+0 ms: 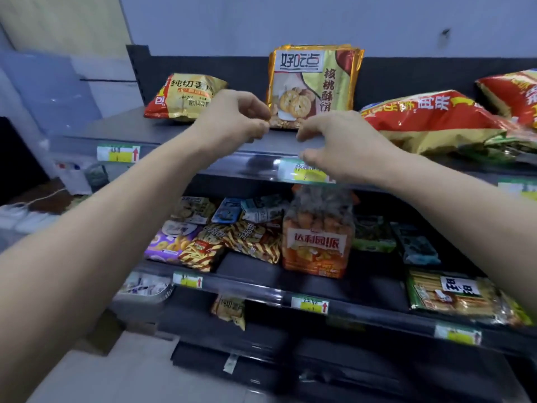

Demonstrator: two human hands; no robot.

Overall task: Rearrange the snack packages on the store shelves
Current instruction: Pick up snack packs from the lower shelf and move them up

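A gold walnut cookie package (315, 80) stands upright at the back of the top shelf (180, 132). My left hand (232, 120) has its fingers curled at the package's lower left corner, and thumb and forefinger seem to pinch that corner. Just below the package's lower right edge, my right hand (343, 144) hovers over the shelf front with loosely curled fingers, holding nothing. A yellow and red chip bag (181, 97) lies to the left of the cookie package. Large red and gold bags (430, 120) lie to its right.
The middle shelf (250, 283) holds an orange cake bag (318, 242), striped fry packs (232, 245), a purple bag (170, 242), small boxes and a green biscuit pack (453, 298). Price tags (117, 154) line the shelf rails. A small chip bag (229, 311) sits on the lower shelf.
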